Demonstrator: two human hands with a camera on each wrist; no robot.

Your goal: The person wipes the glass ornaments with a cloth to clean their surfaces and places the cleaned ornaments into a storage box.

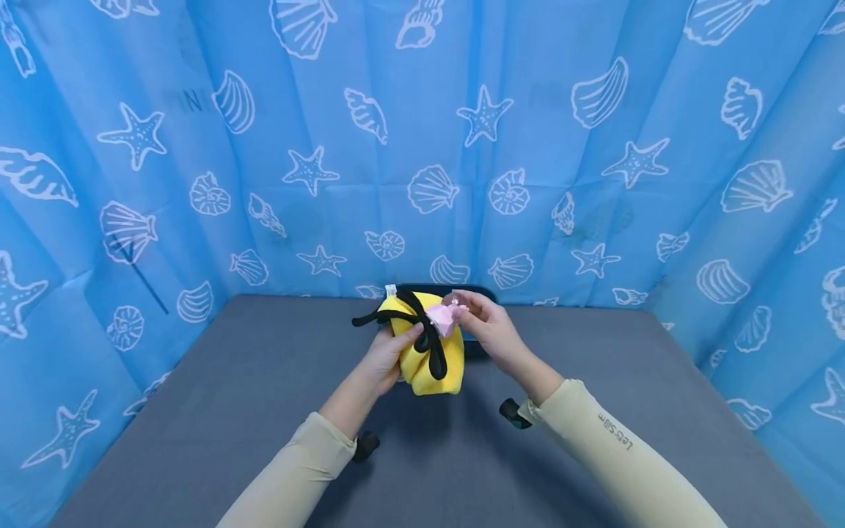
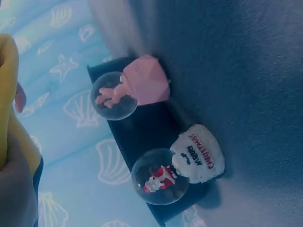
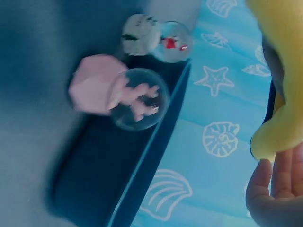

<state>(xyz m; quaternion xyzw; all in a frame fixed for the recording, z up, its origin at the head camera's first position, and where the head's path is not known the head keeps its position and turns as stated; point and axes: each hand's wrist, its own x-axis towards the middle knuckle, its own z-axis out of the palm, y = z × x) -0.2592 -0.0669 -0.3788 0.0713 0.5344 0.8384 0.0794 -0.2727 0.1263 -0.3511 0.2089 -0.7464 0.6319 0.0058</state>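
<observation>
In the head view, the background is formed by a blue curtain [image 1: 528, 44] printed with white shells and starfish. Below it, a grey worktop [image 1: 277, 367] is provided, against whose far edge the curtain is hung. Both forearms are covered by pale sleeves [image 1: 627, 447], and lettering is printed on the right one. At the far edge of the worktop, a black tray [image 1: 475, 348] is placed near the middle; its near side is largely hidden.

In front of the tray, a yellow pouch [image 1: 412, 367] is held raised above the worktop. Black ties [image 1: 438, 361] are draped across its front, and a white tag [image 1: 391, 290] is carried at its upper left corner. The pouch is gripped at its left side by the left hand [image 1: 386, 357], with the thumb laid over the front. The right hand [image 1: 491, 326] is positioned at the upper right of the pouch, where a pink ornament [image 1: 444, 320] with a rounded top is pinched in its fingers. The ornament is tilted and seen against the yellow fabric.

In the left wrist view, a pink-based snow globe [image 2: 135, 87] and a white-based snow globe [image 2: 182, 163] are shown upright in front of the tray, set apart from each other. "MERRY CHRISTMAS" is lettered on the white base; a red-and-white figure is enclosed above it.
</observation>
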